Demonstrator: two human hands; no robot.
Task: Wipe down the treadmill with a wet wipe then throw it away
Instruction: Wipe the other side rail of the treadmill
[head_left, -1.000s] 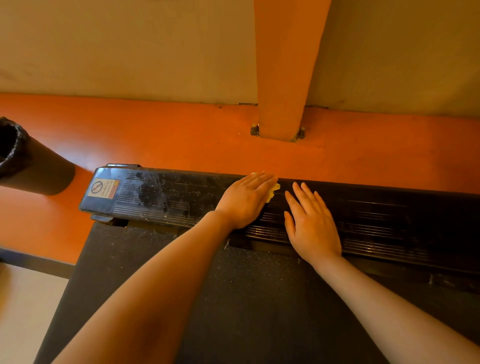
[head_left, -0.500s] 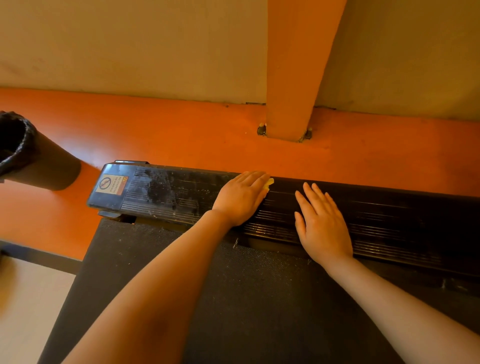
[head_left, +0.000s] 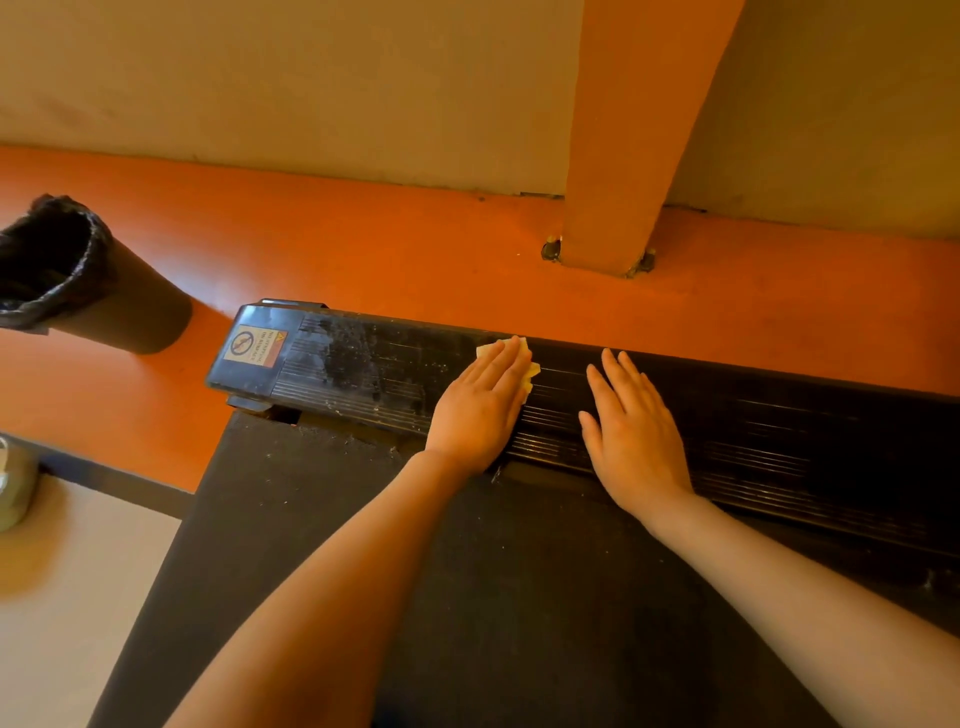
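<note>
The treadmill's black ribbed end cover (head_left: 363, 369) runs across the middle, dusty and smeared toward its left end, with the dark belt (head_left: 467, 597) below it. My left hand (head_left: 480, 402) lies flat with straight fingers on the cover and presses a pale yellow wet wipe (head_left: 531, 371) under it; only the wipe's edges show past the fingertips. A little to the right, my right hand (head_left: 634, 431) rests flat on the cover, fingers spread, holding nothing.
A black bin with a bag liner (head_left: 57, 265) stands on the orange floor at the far left. An orange post (head_left: 618, 171) is bolted down behind the cover. A warning sticker (head_left: 253, 347) marks the cover's left end. A pale object (head_left: 13, 486) sits at the left edge.
My left hand has slid the wipe slightly left along the cover, and more of the wipe shows at the fingertips. The view shifted right, showing more of the bin. My right hand stays put.
</note>
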